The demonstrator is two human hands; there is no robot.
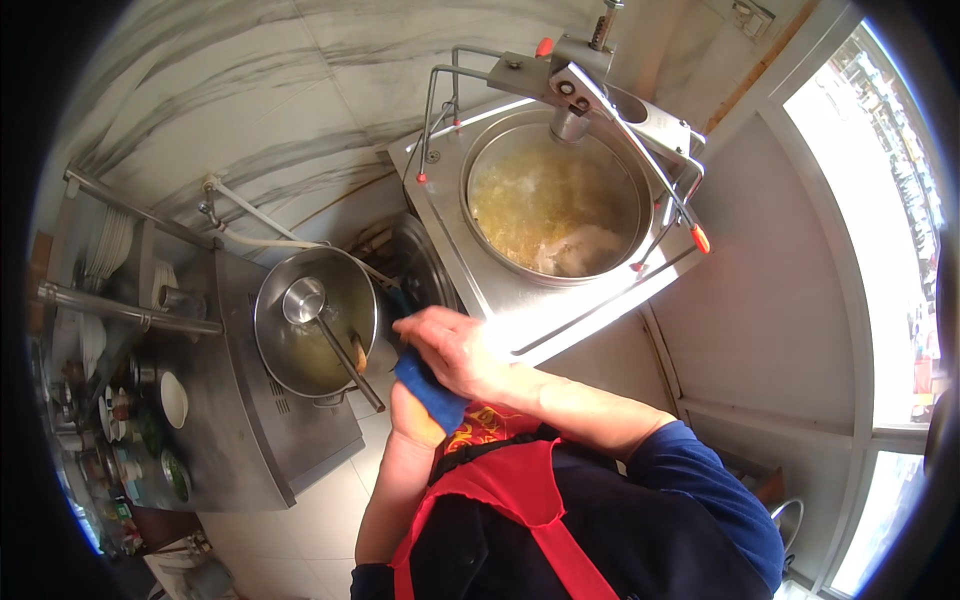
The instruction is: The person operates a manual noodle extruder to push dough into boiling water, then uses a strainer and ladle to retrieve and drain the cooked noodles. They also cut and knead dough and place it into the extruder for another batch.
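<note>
Both of my hands meet in front of my body, around a blue cloth [429, 390]. My left hand [414, 416] lies underneath with the cloth wrapped over it. On top, my right hand [459, 356] rests with bent fingers against the cloth; its fingertips are blurred. Just left of them stands a large metal pot [266, 352] of cloudy liquid, holding a metal ladle [304, 300] whose handle leans over the rim towards me. Beyond my hands, a round vat [559, 202] of steaming yellowish liquid is set into a steel stove top [450, 232].
A noodle press [592, 86] with a red-tipped lever stands over the vat. A dark round lid [424, 262] leans beside the stove. At left are a steel counter [210, 420], a white bowl [174, 400], a bowl of chopped greens [176, 476] and racked plates [111, 240]. A window is at right.
</note>
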